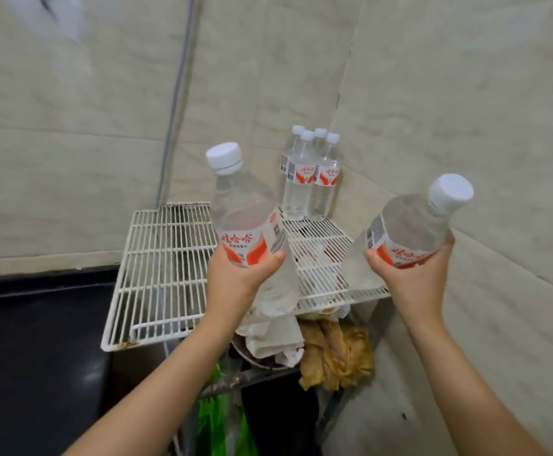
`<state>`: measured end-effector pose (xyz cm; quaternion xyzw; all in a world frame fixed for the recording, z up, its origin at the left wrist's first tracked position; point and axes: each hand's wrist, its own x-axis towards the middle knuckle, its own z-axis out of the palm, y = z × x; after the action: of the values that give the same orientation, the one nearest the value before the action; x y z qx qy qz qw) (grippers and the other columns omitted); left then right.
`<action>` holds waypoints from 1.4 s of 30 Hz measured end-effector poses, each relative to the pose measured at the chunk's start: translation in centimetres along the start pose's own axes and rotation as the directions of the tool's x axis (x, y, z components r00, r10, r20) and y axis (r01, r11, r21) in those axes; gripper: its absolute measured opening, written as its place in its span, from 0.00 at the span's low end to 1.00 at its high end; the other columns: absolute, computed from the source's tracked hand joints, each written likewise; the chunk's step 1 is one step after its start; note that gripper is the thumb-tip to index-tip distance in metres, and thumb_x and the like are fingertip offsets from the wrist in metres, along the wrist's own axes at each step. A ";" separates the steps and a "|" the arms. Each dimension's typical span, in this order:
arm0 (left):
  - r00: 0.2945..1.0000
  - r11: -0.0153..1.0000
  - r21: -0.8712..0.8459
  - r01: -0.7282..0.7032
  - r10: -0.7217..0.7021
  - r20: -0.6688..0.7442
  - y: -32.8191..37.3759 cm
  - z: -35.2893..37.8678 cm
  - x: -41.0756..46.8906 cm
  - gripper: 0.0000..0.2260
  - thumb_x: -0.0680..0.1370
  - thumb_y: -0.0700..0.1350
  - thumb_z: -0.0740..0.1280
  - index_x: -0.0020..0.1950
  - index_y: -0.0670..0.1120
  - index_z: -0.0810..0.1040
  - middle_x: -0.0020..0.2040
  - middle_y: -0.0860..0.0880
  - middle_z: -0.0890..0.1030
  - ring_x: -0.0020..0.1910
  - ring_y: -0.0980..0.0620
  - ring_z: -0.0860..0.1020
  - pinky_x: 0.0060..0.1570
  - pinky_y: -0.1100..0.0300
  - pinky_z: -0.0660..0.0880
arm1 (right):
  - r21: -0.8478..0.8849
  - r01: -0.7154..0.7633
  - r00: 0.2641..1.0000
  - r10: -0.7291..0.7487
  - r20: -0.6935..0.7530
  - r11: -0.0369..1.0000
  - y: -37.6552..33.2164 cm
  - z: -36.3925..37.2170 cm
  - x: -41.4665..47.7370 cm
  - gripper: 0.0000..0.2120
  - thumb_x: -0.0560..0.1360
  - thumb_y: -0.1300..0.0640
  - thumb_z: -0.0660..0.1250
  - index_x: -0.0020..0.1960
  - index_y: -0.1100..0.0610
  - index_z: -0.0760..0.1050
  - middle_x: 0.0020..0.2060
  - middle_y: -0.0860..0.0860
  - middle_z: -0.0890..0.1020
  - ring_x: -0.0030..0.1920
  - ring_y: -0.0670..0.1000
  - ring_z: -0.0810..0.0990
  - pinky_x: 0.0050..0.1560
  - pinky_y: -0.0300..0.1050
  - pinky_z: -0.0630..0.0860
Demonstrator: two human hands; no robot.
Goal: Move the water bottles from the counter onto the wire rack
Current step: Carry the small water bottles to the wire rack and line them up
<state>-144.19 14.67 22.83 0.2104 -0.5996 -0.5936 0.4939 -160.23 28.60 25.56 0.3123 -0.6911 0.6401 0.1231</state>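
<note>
The left hand (240, 278) is gripping one water bottle (247, 209), the right hand (414, 278) a second water bottle (410, 222), both above the wire rack (166, 258); four standing bottles (308, 182) are sitting beyond, between the hands.

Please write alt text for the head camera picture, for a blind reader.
A person holds one water bottle in the left hand and a second bottle in the right hand, above a white wire rack. Four more bottles stand upright at the rack's far corner.
</note>
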 end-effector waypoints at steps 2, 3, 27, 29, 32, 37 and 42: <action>0.998 1.000 0.016 -0.020 0.021 -0.064 0.0 0.5 1.7 0.20 0.66 0.42 0.76 0.55 0.47 0.77 0.47 0.54 0.83 0.46 0.58 0.82 0.43 0.68 0.78 | 0.050 0.003 1.000 -0.003 0.015 0.999 0.6 1.4 2.0 0.43 0.61 0.65 0.78 0.69 0.58 0.59 0.54 0.40 0.69 0.55 0.39 0.70 0.48 0.23 0.67; 0.996 0.999 0.019 -0.026 0.028 -0.090 0.0 0.9 2.6 0.19 0.66 0.43 0.76 0.55 0.48 0.77 0.47 0.54 0.83 0.45 0.58 0.82 0.43 0.68 0.78 | 0.073 0.001 1.000 -0.003 0.025 0.997 1.0 2.1 3.0 0.43 0.61 0.65 0.78 0.69 0.58 0.59 0.54 0.42 0.70 0.55 0.41 0.70 0.50 0.26 0.67; 0.963 0.975 0.191 0.113 -0.060 -0.262 -9.0 12.2 17.7 0.21 0.65 0.43 0.77 0.54 0.47 0.74 0.46 0.53 0.81 0.45 0.58 0.80 0.45 0.64 0.77 | 0.034 -0.141 0.947 0.125 0.296 0.989 13.2 15.4 19.6 0.42 0.60 0.57 0.79 0.69 0.55 0.63 0.62 0.53 0.76 0.59 0.53 0.78 0.54 0.48 0.77; 0.962 0.976 0.190 0.103 -0.049 -0.270 -9.3 13.0 19.0 0.21 0.66 0.42 0.77 0.53 0.49 0.71 0.45 0.54 0.79 0.45 0.57 0.79 0.44 0.66 0.75 | 0.028 -0.159 0.935 0.141 0.326 0.987 13.7 15.7 19.5 0.43 0.60 0.57 0.79 0.69 0.55 0.62 0.64 0.54 0.75 0.61 0.54 0.76 0.59 0.52 0.75; 0.960 0.976 0.193 0.101 -0.044 -0.278 -10.3 14.2 20.7 0.22 0.66 0.42 0.77 0.53 0.50 0.70 0.47 0.52 0.79 0.47 0.54 0.80 0.46 0.63 0.77 | 0.018 -0.181 0.916 0.162 0.366 0.983 14.2 15.7 18.9 0.40 0.62 0.63 0.78 0.68 0.56 0.62 0.62 0.55 0.75 0.60 0.54 0.75 0.56 0.44 0.71; 0.942 0.973 0.189 0.129 -0.061 -0.330 -11.5 16.6 22.5 0.23 0.64 0.45 0.78 0.52 0.49 0.70 0.48 0.49 0.80 0.48 0.51 0.80 0.49 0.56 0.78 | 0.063 -0.203 0.906 0.163 0.390 0.977 13.9 15.1 18.7 0.38 0.65 0.64 0.75 0.70 0.53 0.62 0.59 0.49 0.75 0.58 0.47 0.74 0.52 0.39 0.68; 0.942 0.952 0.245 0.182 -0.098 -0.320 -12.8 17.8 22.9 0.29 0.58 0.58 0.76 0.53 0.52 0.68 0.54 0.47 0.77 0.55 0.47 0.77 0.55 0.46 0.77 | 0.092 -0.181 0.922 0.136 0.362 0.979 13.9 14.9 19.0 0.38 0.66 0.66 0.74 0.70 0.51 0.61 0.62 0.51 0.75 0.61 0.50 0.74 0.53 0.39 0.69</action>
<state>-173.17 1.75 22.33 0.4072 -0.5752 -0.5005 0.5028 -179.72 8.88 22.87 0.3725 -0.6838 0.6229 -0.0753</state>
